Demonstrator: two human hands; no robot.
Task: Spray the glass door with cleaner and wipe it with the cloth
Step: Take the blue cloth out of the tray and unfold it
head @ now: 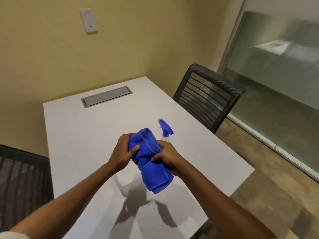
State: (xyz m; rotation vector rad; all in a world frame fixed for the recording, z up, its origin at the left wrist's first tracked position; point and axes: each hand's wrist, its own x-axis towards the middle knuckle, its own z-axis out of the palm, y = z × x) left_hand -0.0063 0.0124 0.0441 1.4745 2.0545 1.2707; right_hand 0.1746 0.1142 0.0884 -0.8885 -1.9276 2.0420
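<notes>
- Cloth [149, 159], blue and bunched, sits between your two hands above the white table [82, 135], its folded end hanging down toward you.
- Your left hand [123, 152] is closed round its upper left part, thumb pressed into the fabric.
- Your right hand [166, 156] is curled tight on its right side.
- The spray bottle [164, 129] stands on the table just behind the cloth, blue trigger head up.
- The frosted glass door [279, 80] lies well apart, on your right, beyond a black mesh chair [207, 95].

fluffy blue cloth [150, 159] (terry-like pile), smooth matt white table [77, 135], frosted glass door [276, 75], mesh-backed chair [205, 95].
</notes>
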